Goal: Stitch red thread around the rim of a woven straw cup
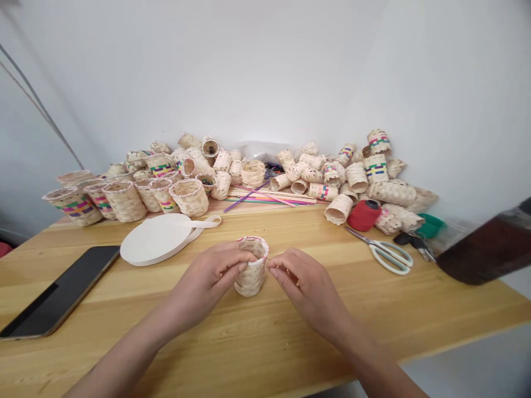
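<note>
"Where is the little woven basket [249, 281]?"

"Right in the middle, between the two hands, with its open end up. I can't tell if its bottom touches the wooden table [257, 354]."

"What is the left hand [222, 271] doing?"

"It pinches the basket's rim, thumb and fingers together. I think that keeps the basket from wobbling."

"And the right hand [305, 276]?"

"Its finger and thumb are pinched on a thin thing [267, 260], just beside the rim. It may be a needle or thread, but it's too small to be sure. A tight pinch is a good way to hold something so skinny."

"Why are the scissors [390, 256] and the red thread spool [365, 215] on the right?"

"Maybe so that hand can reach them easily. The roll of white tape [155, 237] lies flat on the left, so it probably won't roll off."

"And the baskets with striped rims [124, 202]?"

"They stand at the back left, maybe to leave room for the hands."
</note>
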A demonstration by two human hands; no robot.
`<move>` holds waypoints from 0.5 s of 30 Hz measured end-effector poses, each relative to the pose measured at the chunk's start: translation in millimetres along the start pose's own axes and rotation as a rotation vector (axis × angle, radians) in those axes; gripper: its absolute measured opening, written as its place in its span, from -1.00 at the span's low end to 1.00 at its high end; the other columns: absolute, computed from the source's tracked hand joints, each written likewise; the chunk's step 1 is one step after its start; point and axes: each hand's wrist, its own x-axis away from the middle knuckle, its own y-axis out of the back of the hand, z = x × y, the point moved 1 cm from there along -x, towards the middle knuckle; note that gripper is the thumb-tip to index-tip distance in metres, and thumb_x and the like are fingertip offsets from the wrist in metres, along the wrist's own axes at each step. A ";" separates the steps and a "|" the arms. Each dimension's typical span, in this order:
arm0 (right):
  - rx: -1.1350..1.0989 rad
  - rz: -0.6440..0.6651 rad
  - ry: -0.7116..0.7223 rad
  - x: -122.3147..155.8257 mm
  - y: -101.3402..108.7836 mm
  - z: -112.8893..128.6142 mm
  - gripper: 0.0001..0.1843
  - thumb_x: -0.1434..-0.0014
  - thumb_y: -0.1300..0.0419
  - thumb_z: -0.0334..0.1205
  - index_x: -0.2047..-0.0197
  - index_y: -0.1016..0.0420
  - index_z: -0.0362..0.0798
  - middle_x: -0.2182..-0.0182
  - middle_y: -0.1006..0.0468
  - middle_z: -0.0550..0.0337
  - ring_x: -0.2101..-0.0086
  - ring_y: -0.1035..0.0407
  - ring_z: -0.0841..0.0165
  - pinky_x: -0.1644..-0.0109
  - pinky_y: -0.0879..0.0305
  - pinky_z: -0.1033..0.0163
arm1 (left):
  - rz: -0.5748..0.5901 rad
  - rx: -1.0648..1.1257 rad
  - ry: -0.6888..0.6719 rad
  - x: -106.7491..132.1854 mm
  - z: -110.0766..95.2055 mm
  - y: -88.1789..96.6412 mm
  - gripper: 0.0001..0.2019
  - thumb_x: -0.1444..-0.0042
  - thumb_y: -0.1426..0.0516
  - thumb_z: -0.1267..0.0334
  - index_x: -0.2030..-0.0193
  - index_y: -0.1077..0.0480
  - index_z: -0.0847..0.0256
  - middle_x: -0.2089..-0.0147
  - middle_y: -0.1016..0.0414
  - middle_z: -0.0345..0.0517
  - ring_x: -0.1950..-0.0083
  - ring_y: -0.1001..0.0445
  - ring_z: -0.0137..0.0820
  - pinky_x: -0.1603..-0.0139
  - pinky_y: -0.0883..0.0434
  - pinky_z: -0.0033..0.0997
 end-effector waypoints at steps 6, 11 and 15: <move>0.032 -0.032 -0.049 -1.6 1.7 10.7 -0.84 -0.20 -0.09 -0.43 0.33 -0.45 -0.03 0.38 -0.51 0.19 0.34 -0.36 0.34 0.30 -0.21 0.28 | -0.009 -0.018 0.008 -0.1 -2.4 -0.6 -0.77 -0.25 0.00 0.32 0.11 -0.47 0.15 0.02 -0.51 -0.07 -0.03 -0.43 -0.30 -0.06 -0.35 -0.29; 0.060 -0.085 -0.105 2.3 2.2 19.9 -0.82 -0.09 -0.11 -0.48 0.45 -0.40 -0.05 0.51 -0.43 0.26 0.48 -0.30 0.41 0.43 -0.10 0.33 | -0.020 -0.053 -0.029 1.3 -7.8 -4.2 -0.80 -0.25 0.01 0.36 0.16 -0.45 0.15 0.12 -0.52 -0.12 0.06 -0.44 -0.34 0.04 -0.35 -0.38; 0.045 -0.115 -0.139 5.2 -0.9 22.0 -0.81 -0.06 -0.10 -0.50 0.48 -0.38 -0.05 0.55 -0.40 0.29 0.52 -0.27 0.43 0.46 -0.09 0.35 | -0.076 -0.159 -0.061 5.3 -13.0 -11.5 -0.80 -0.24 0.01 0.39 0.16 -0.43 0.17 0.18 -0.52 -0.10 0.12 -0.44 -0.30 0.12 -0.35 -0.35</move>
